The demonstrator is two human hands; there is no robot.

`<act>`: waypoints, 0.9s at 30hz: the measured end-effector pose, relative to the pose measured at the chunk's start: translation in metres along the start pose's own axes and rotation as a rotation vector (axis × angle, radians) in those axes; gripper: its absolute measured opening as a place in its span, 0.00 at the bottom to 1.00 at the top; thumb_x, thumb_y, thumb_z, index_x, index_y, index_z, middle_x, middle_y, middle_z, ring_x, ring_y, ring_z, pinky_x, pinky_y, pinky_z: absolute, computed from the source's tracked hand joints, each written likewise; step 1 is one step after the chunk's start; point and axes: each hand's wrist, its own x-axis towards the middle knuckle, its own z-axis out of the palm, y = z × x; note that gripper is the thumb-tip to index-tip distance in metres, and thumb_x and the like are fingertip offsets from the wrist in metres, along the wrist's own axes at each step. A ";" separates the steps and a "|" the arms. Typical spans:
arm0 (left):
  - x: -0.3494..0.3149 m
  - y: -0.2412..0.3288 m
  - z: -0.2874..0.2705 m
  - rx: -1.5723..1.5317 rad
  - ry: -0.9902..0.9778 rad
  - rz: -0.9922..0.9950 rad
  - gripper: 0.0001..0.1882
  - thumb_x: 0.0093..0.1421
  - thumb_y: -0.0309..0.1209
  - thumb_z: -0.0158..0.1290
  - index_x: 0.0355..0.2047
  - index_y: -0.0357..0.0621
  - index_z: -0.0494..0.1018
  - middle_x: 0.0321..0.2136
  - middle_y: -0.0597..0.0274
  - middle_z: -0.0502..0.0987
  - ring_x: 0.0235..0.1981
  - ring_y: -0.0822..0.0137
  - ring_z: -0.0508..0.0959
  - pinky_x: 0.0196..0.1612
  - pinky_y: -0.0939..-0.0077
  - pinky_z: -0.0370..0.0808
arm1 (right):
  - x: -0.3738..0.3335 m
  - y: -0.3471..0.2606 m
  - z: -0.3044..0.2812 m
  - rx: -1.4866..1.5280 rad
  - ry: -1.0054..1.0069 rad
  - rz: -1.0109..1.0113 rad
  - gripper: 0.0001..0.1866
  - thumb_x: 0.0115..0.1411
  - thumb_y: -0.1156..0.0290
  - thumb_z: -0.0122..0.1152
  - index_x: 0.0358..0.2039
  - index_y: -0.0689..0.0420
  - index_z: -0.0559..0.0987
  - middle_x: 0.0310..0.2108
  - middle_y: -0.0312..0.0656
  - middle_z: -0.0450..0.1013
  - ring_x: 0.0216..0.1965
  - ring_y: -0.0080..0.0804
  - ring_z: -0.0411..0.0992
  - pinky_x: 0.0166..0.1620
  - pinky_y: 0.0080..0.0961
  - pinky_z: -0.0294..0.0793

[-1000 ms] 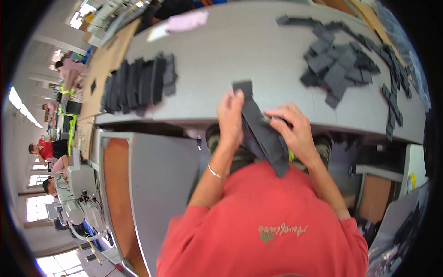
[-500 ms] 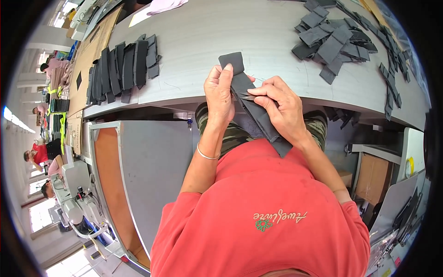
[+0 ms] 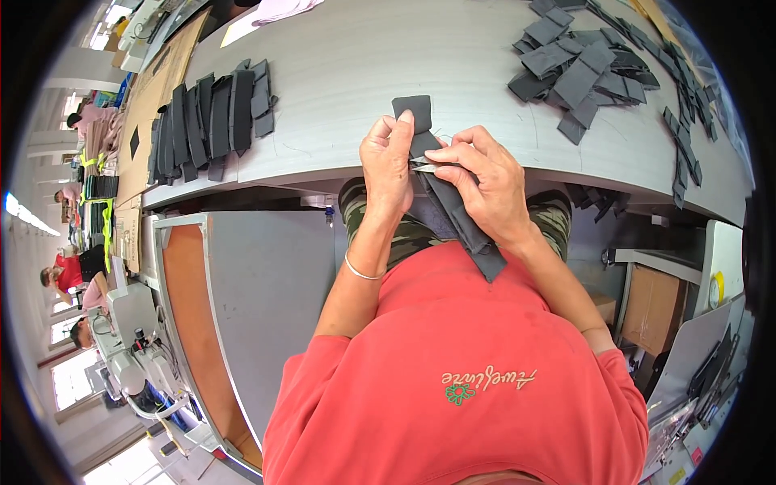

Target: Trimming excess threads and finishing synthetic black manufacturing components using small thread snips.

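A dark grey folded fabric strip (image 3: pixel 454 208) hangs from my left hand (image 3: pixel 386 162) down toward my lap. My left thumb pinches it just below its square top end, and the fingers behind are partly hidden. My right hand (image 3: pixel 483 182) is closed around small metal thread snips (image 3: pixel 423 165), with only the pointed blades showing past the fingertips. Those blades lie across the strip's left edge, close to my left fingers. Whether they touch the cloth I cannot tell.
On the pale table (image 3: pixel 347 81), a row of dark fabric strips (image 3: pixel 212 117) lies left and a loose heap of similar pieces (image 3: pixel 584 73) lies right. A grey cabinet panel (image 3: pixel 271 299) stands below left. Sewing equipment (image 3: pixel 129 339) and people are farther left.
My right hand has shifted slightly up and left, bringing the snips' blades nearer my left fingers. The strip's top has moved slightly right and hangs a little more upright.
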 end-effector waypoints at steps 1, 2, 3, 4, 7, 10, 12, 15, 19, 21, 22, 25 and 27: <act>0.000 0.001 0.001 0.007 0.012 -0.005 0.13 0.62 0.32 0.53 0.22 0.45 0.65 0.20 0.66 0.73 0.19 0.75 0.74 0.25 0.81 0.71 | 0.001 0.000 -0.001 -0.001 0.000 0.001 0.07 0.50 0.72 0.64 0.31 0.50 0.82 0.29 0.36 0.71 0.27 0.33 0.71 0.31 0.28 0.68; -0.001 0.000 0.001 0.006 0.012 -0.006 0.13 0.62 0.32 0.53 0.22 0.45 0.65 0.20 0.66 0.73 0.19 0.75 0.74 0.25 0.81 0.71 | 0.001 0.001 -0.002 -0.071 0.016 -0.047 0.06 0.50 0.72 0.64 0.31 0.50 0.81 0.29 0.36 0.71 0.27 0.33 0.71 0.31 0.29 0.68; -0.001 0.000 0.002 0.011 0.007 -0.013 0.13 0.62 0.33 0.53 0.22 0.45 0.65 0.20 0.66 0.73 0.20 0.75 0.74 0.25 0.81 0.71 | 0.002 0.002 -0.003 -0.141 0.033 -0.094 0.06 0.50 0.71 0.64 0.30 0.51 0.81 0.29 0.36 0.71 0.27 0.33 0.71 0.31 0.29 0.68; 0.000 0.000 0.001 0.017 0.001 -0.021 0.14 0.62 0.34 0.53 0.22 0.45 0.65 0.19 0.66 0.73 0.20 0.76 0.74 0.25 0.81 0.71 | 0.003 0.004 -0.005 -0.141 0.033 -0.093 0.06 0.50 0.71 0.64 0.30 0.51 0.81 0.29 0.36 0.71 0.27 0.33 0.71 0.31 0.29 0.68; -0.002 0.004 0.000 0.069 0.023 -0.037 0.15 0.62 0.35 0.53 0.22 0.45 0.65 0.19 0.65 0.72 0.20 0.75 0.74 0.24 0.82 0.71 | 0.005 0.004 -0.010 -0.017 0.035 0.042 0.05 0.50 0.72 0.64 0.30 0.51 0.81 0.28 0.35 0.71 0.28 0.32 0.72 0.31 0.28 0.68; 0.003 0.000 -0.008 0.097 -0.013 -0.033 0.15 0.62 0.37 0.53 0.22 0.45 0.65 0.19 0.64 0.73 0.20 0.74 0.75 0.24 0.82 0.71 | 0.006 0.001 -0.011 0.163 0.010 0.101 0.06 0.50 0.74 0.63 0.30 0.53 0.81 0.28 0.35 0.72 0.29 0.32 0.72 0.31 0.26 0.69; 0.001 0.001 -0.002 0.084 -0.014 -0.030 0.15 0.63 0.38 0.53 0.22 0.45 0.65 0.20 0.63 0.73 0.20 0.73 0.75 0.24 0.81 0.72 | 0.006 0.001 -0.006 0.160 -0.060 0.082 0.07 0.50 0.75 0.62 0.32 0.53 0.81 0.28 0.36 0.72 0.29 0.31 0.73 0.31 0.24 0.70; 0.001 0.002 -0.003 0.048 -0.055 -0.049 0.14 0.63 0.39 0.51 0.28 0.43 0.67 0.23 0.60 0.74 0.22 0.71 0.76 0.26 0.78 0.74 | 0.005 0.009 -0.009 0.243 -0.161 0.115 0.07 0.51 0.74 0.62 0.32 0.53 0.81 0.28 0.37 0.72 0.29 0.31 0.72 0.32 0.23 0.69; 0.001 0.007 -0.001 -0.008 0.020 -0.057 0.14 0.64 0.39 0.51 0.27 0.44 0.65 0.21 0.60 0.74 0.20 0.69 0.76 0.25 0.76 0.74 | 0.007 0.007 -0.017 0.441 -0.193 0.249 0.06 0.51 0.70 0.64 0.32 0.53 0.80 0.28 0.36 0.71 0.28 0.30 0.70 0.34 0.24 0.69; 0.002 0.001 -0.006 0.009 0.016 -0.024 0.14 0.64 0.39 0.50 0.27 0.44 0.66 0.21 0.59 0.75 0.21 0.69 0.76 0.25 0.76 0.74 | 0.007 -0.010 -0.017 0.258 -0.299 0.314 0.08 0.51 0.66 0.66 0.29 0.54 0.78 0.28 0.35 0.71 0.28 0.30 0.69 0.35 0.25 0.69; 0.002 0.001 -0.005 0.026 0.005 0.012 0.13 0.64 0.39 0.50 0.27 0.44 0.66 0.21 0.58 0.75 0.21 0.69 0.76 0.25 0.76 0.74 | 0.005 -0.011 -0.017 0.254 -0.394 0.283 0.08 0.48 0.73 0.67 0.28 0.56 0.77 0.28 0.34 0.71 0.29 0.25 0.67 0.34 0.20 0.66; 0.005 0.005 -0.001 0.029 -0.007 0.051 0.13 0.65 0.39 0.49 0.27 0.44 0.66 0.21 0.57 0.75 0.21 0.68 0.77 0.23 0.75 0.74 | -0.005 -0.008 -0.021 0.359 -0.674 0.054 0.04 0.49 0.73 0.67 0.24 0.55 0.78 0.22 0.33 0.71 0.25 0.28 0.71 0.29 0.22 0.68; 0.006 0.012 -0.011 0.055 -0.001 0.047 0.15 0.64 0.42 0.48 0.32 0.43 0.65 0.22 0.51 0.76 0.22 0.65 0.77 0.24 0.74 0.74 | 0.009 -0.013 -0.040 0.567 -0.900 -0.019 0.03 0.49 0.76 0.66 0.21 0.57 0.79 0.20 0.35 0.72 0.24 0.29 0.72 0.27 0.22 0.68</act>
